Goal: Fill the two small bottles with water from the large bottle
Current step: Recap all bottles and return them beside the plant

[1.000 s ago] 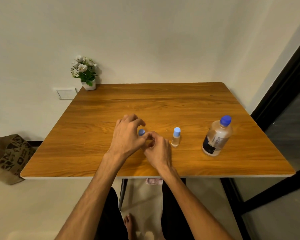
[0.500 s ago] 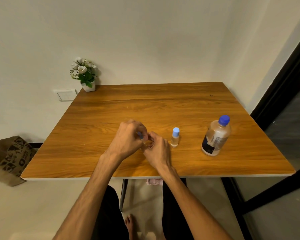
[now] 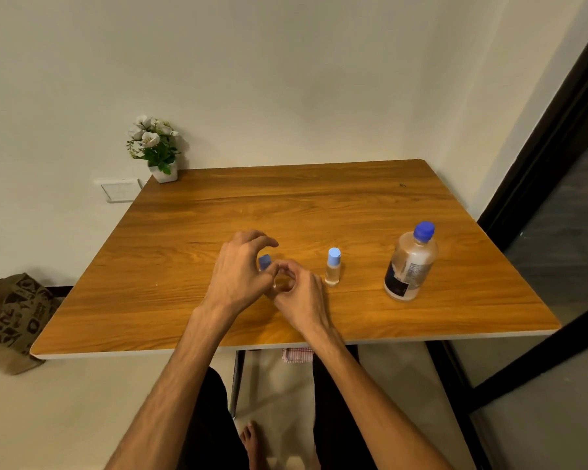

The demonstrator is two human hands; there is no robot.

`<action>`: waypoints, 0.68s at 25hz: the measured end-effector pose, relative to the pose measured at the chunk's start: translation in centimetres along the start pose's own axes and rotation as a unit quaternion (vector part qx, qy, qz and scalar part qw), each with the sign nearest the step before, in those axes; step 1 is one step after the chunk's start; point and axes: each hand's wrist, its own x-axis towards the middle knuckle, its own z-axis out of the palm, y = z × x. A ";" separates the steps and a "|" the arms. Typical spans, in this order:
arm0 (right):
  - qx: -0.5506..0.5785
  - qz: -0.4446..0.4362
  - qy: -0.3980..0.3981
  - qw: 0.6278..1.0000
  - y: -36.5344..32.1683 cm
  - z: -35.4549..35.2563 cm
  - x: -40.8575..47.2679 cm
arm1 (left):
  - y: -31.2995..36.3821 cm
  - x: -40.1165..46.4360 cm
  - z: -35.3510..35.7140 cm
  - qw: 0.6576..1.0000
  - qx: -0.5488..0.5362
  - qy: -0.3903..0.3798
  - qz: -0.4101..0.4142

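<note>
The left hand (image 3: 241, 273) pinches the blue cap (image 3: 264, 261); the right hand (image 3: 299, 293) grips the small bottle (image 3: 280, 283). The light bottle may tip on the counter (image 3: 319, 205) if that grip loosens.

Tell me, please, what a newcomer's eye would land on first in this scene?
Probably the two hands meeting at the table's near middle: the left hand pinches a light blue cap, while the right hand grips a small clear bottle. To their right stand a second small bottle, still capped, and the large bottle with its dark blue cap on.
</note>
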 end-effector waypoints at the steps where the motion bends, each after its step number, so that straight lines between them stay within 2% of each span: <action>1: 0.013 -0.011 0.000 1.000 -0.2 -0.7 -0.6 | 0.6 -0.2 -0.1 1.000 -0.011 0.018 0.013; 3: 0.038 -0.022 0.047 0.998 -0.3 -2.9 -2.1 | 2.6 -0.5 0.2 0.993 -0.070 0.081 0.054; 5: 0.056 -0.025 0.143 0.988 0.0 -6.0 -4.0 | 5.9 -0.6 1.5 0.978 -0.157 0.109 0.087; 7: 0.061 -0.015 0.249 0.966 1.0 -10.0 -5.8 | 10.0 -0.6 3.9 0.968 -0.218 0.071 0.102; 10: 0.063 0.027 0.350 0.934 2.9 -15.5 -7.4 | 14.6 0.2 7.8 0.968 -0.243 0.009 0.058; 12: 0.031 0.064 0.339 0.938 4.2 -17.9 -6.9 | 16.0 1.2 9.6 0.969 -0.247 -0.019 0.019; 14: -0.007 0.096 0.276 0.956 5.3 -18.9 -5.3 | 16.5 2.2 10.7 0.971 -0.237 -0.031 0.003; 17: 0.007 0.101 0.212 0.972 5.8 -18.8 -3.1 | 16.8 3.4 11.1 0.970 -0.242 -0.036 0.000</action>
